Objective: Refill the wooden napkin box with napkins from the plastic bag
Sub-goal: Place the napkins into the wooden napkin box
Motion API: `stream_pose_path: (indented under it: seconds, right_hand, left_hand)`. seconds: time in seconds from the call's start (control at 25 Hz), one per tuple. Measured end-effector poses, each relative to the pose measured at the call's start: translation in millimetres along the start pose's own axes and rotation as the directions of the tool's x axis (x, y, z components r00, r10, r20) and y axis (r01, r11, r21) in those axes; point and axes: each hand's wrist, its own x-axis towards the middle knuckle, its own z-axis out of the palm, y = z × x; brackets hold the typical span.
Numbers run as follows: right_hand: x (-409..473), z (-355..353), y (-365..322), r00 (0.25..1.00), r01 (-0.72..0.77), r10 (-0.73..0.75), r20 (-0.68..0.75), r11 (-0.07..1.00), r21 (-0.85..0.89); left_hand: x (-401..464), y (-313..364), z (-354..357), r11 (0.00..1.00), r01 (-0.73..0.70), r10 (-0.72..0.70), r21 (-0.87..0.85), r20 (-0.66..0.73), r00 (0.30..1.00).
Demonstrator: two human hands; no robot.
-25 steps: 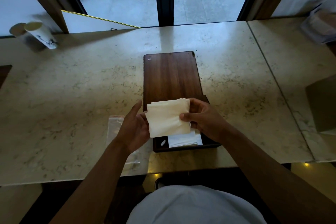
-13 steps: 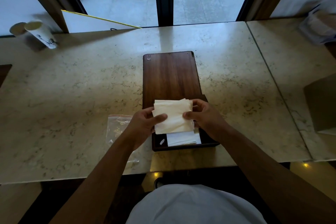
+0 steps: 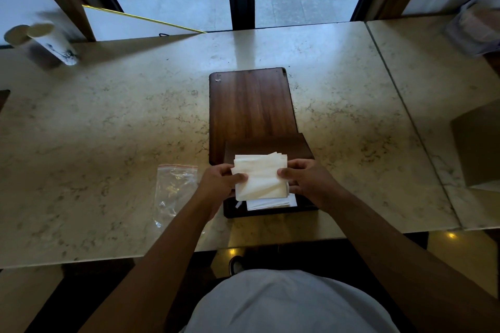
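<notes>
Marble counter (image 3: 108,121) bears the wooden napkin box (image 3: 270,208); above it, left hand (image 3: 216,184) and right hand (image 3: 308,181) pinch a napkin stack (image 3: 261,177). Left of the box lies the plastic bag (image 3: 174,189).

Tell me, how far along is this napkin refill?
Done: the plastic bag lies flat and looks emptied, and some white napkins already sit in the wooden box. In hand: the left hand and right hand hold a stack of napkins above it. Left: lowering that stack in.
</notes>
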Motion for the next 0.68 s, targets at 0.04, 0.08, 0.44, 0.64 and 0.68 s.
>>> stream_pose_path:
  seconds: [0.04, 0.08, 0.44, 0.64, 0.68]
  right_hand:
    - [1, -3, 3, 1.000, -0.004, 0.004, -0.017, 1.000, -0.011]
    - [3, -5, 5, 0.999, -0.007, 0.006, -0.034, 1.000, -0.025]
    - [22, -9, 24, 0.977, -0.111, 0.079, -0.199, 0.982, -0.155]
    - [34, -5, 33, 0.974, -0.157, 0.120, -0.193, 0.969, -0.192]
    - [36, -5, 34, 0.974, -0.163, 0.124, -0.192, 0.964, -0.208]
  left_hand:
    - [2, -2, 3, 1.000, 0.011, -0.011, 0.018, -0.013, 1.000]
    - [4, -4, 7, 0.999, 0.021, -0.020, 0.042, -0.026, 0.999]
    - [21, -22, 34, 0.974, 0.121, -0.110, 0.189, -0.071, 0.991]
    - [34, -35, 45, 0.965, 0.193, -0.170, 0.180, -0.134, 0.976]
    - [37, -37, 46, 0.960, 0.205, -0.180, 0.189, -0.142, 0.973]
